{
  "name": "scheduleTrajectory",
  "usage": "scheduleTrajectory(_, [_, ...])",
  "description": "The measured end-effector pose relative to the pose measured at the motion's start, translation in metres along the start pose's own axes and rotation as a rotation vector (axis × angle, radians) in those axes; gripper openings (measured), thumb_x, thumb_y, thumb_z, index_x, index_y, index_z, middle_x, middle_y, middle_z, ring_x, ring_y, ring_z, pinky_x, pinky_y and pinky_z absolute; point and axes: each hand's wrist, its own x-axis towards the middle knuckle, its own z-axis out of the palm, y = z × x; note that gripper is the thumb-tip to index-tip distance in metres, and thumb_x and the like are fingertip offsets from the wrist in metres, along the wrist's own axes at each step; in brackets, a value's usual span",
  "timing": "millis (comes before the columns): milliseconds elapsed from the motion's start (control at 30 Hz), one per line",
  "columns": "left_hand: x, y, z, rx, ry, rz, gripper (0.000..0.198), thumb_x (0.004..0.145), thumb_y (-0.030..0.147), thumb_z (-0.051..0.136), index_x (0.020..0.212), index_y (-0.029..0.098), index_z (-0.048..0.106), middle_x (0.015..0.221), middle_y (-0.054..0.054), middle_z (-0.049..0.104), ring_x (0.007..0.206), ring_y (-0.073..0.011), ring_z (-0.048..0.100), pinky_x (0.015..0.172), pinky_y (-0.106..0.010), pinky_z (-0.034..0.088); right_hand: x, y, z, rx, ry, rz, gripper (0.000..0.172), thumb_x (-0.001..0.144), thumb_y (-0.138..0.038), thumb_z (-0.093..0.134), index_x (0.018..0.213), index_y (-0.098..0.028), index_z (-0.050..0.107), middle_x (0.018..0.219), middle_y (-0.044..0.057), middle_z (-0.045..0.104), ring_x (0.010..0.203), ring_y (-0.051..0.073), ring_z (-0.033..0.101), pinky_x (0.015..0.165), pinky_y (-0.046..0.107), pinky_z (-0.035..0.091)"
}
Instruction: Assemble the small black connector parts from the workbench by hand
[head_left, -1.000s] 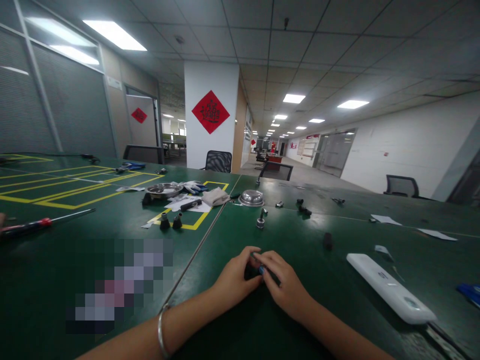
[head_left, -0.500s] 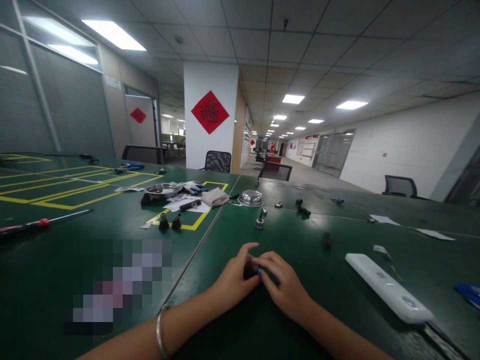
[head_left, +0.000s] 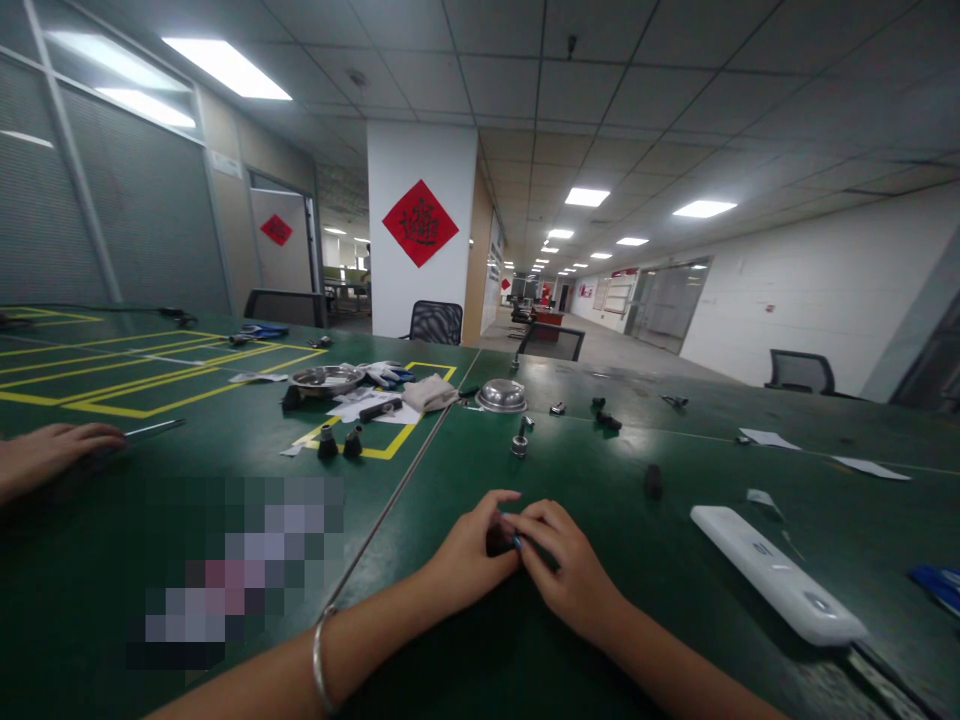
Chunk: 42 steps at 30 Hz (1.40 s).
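Observation:
My left hand (head_left: 474,548), with a silver bangle on its wrist, rests over the near part of the green table (head_left: 405,640). Its fingers curl toward my right hand (head_left: 564,562), and the fingertips of both meet. Between them is something small and dark; a bluish glint shows there, but I cannot make out what it is. Both hands are closed around that spot. Beyond my fingertips stands a small silver metal fitting (head_left: 519,443). Farther off, a shiny metal dome (head_left: 502,397) lies on the table.
At left, another person's hand (head_left: 64,452) covers a screwdriver's handle; its shaft (head_left: 154,428) sticks out. Two black nozzle-like parts (head_left: 328,443), a metal dish (head_left: 326,370), gloves (head_left: 384,375) and a cloth (head_left: 430,394) lie mid-left. A long white device (head_left: 776,575) with a cable lies right.
Another person's hand has come in from the left and now lies over the screwdriver's handle. My own hands have barely moved.

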Motion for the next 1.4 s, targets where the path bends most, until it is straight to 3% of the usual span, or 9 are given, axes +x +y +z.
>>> scheduleTrajectory(200, [0.0014,-0.0064,0.0013,-0.054,-0.002,0.023,0.053,0.069,0.012,0.059,0.118,0.017,0.039,0.082,0.001,0.058,0.076,-0.0145,0.058,0.071,-0.027,0.047,0.0016,-0.0033,-0.0018,0.053,-0.018,-0.025,0.042,0.085,-0.006,0.043,0.122,-0.025,0.053,0.097,0.007,0.058,0.09,0.019,0.054,0.079,0.034,0.047])
scheduleTrajectory(567, [0.0012,-0.0033,0.0004,-0.069,-0.016,0.0,0.058,0.067,0.011,0.06,0.121,0.016,0.037,0.086,-0.002,0.06,0.08,-0.0174,0.06,0.072,-0.029,0.047,-0.0008,0.0052,0.0004,0.006,0.002,-0.035,0.036,0.087,-0.012,0.047,0.117,-0.026,0.057,0.089,0.006,0.055,0.084,0.019,0.053,0.072,0.032,0.047])
scheduleTrajectory(967, [0.0006,-0.0047,-0.0003,-0.226,-0.084,0.027,0.054,0.072,0.009,0.058,0.119,0.018,0.033,0.087,0.0,0.059,0.081,-0.0135,0.057,0.07,-0.026,0.046,0.0008,-0.0014,-0.0053,0.115,-0.002,-0.038,0.042,0.087,-0.007,0.041,0.123,-0.026,0.053,0.098,0.007,0.059,0.091,0.018,0.056,0.078,0.032,0.048])
scheduleTrajectory(1400, [0.0026,-0.0106,0.0005,-0.227,-0.062,0.009,0.056,0.07,0.009,0.06,0.12,0.018,0.035,0.085,0.0,0.058,0.082,-0.0157,0.058,0.074,-0.03,0.046,0.0008,-0.0032,-0.0043,0.131,-0.014,-0.058,0.044,0.085,-0.004,0.04,0.122,-0.024,0.053,0.104,0.008,0.059,0.098,0.019,0.055,0.085,0.034,0.047])
